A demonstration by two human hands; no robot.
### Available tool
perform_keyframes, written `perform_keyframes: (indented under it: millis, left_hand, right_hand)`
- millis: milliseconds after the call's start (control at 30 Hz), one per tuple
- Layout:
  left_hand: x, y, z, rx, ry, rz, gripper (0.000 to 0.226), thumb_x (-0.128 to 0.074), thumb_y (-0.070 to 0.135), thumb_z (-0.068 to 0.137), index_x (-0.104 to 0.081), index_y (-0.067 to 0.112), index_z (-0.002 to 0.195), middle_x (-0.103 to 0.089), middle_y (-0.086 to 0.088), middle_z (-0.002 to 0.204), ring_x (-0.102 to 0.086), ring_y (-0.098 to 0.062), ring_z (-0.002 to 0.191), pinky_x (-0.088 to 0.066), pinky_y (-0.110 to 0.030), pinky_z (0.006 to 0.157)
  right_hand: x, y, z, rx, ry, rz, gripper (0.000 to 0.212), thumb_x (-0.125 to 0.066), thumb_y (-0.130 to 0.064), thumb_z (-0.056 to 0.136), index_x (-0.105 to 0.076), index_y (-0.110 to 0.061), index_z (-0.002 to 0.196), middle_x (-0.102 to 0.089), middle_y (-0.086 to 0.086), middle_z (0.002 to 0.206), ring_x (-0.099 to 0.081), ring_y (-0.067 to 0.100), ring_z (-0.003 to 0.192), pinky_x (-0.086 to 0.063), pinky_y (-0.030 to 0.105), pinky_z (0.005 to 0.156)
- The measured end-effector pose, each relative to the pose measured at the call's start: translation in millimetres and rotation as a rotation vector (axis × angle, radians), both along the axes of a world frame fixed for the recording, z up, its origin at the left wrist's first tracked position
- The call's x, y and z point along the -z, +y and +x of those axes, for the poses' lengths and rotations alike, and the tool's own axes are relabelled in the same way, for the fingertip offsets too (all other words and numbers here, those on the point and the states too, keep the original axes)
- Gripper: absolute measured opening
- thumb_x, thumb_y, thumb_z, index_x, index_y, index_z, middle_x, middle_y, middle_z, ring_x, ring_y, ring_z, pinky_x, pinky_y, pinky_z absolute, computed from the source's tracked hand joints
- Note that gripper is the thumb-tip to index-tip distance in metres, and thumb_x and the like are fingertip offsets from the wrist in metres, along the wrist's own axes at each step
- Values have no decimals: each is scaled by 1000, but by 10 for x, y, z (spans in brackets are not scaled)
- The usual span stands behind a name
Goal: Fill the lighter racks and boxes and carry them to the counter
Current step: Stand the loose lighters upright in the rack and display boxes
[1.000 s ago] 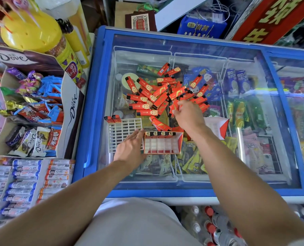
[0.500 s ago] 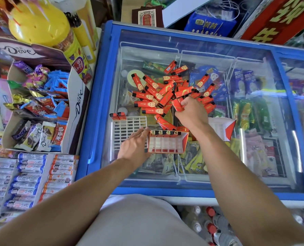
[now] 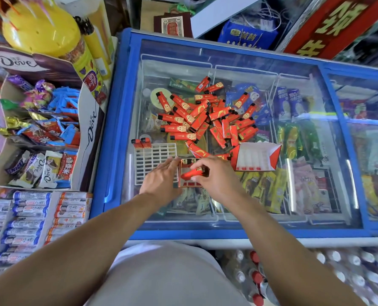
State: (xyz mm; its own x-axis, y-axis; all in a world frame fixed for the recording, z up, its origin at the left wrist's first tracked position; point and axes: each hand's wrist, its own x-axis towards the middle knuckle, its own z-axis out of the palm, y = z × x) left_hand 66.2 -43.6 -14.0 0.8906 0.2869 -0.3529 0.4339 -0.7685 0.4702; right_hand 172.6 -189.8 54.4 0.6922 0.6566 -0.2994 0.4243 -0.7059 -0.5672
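Observation:
A heap of red lighters (image 3: 207,119) lies on the freezer's glass lid (image 3: 311,102). In front of it stands a small red lighter box (image 3: 189,173), holding a row of lighters at its far end. My left hand (image 3: 161,180) rests flat against the box's left side, over a white plastic rack (image 3: 153,156) with two lighters (image 3: 141,143) in its far left corner. My right hand (image 3: 216,177) holds one red lighter (image 3: 191,173) over the box. An open red and white box (image 3: 255,156) lies to the right.
A Dove chocolate display carton (image 3: 40,129) and rows of candy tubes (image 3: 29,221) stand to the left. A yellow jar (image 3: 42,29) sits behind the carton. Bottles (image 3: 256,279) lie on the floor below the freezer's front edge.
My right hand picked a lighter out of the heap and brought it back over the small box. My left hand stayed at the box's left side.

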Motion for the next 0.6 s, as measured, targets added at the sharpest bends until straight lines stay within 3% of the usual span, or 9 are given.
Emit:
perform_keyframes:
  millis: [133,200,333,467,600]
  left_hand:
    - [-7,50,-28,32,5,-41,102,-77,41,87,-8,29,162,-15,0,170,-21,-17,154,-20,-31,122]
    - [1,55,-37,38,16,-49,104,-77,41,87,-6,28,163,-12,1,170,-19,-18,155,-17,-32,123]
    - [20,61,-53,56,19,-69,107,-78,39,87,-3,25,163,-8,-1,170,-12,-16,156,-8,-31,124]
    - [34,54,-64,51,5,-87,107,-78,38,88,-3,24,163,-7,-1,170,-10,-16,156,0,-25,119]
    - [43,52,-68,50,-4,-93,107,-78,37,88,-3,23,163,-8,-1,170,-9,-15,156,1,-24,117]
  right_hand:
    - [193,71,-72,36,-119,-5,22,-79,-26,85,-65,-28,102,-69,-8,96,-63,12,88,-54,30,77]
    - [223,91,-88,21,-162,2,20,-76,-27,88,-65,-26,105,-72,-6,96,-66,17,89,-55,38,81]
    - [234,85,-103,-55,-236,22,24,-70,-30,93,-69,-22,116,-72,-4,103,-62,8,78,-47,24,71]
    - [304,81,-109,-62,-313,46,23,-72,-33,92,-72,-25,113,-70,-8,102,-64,10,83,-50,26,69]
    - [338,102,-124,-45,-388,94,24,-77,-34,87,-74,-24,109,-76,-7,92,-69,10,73,-50,22,62]
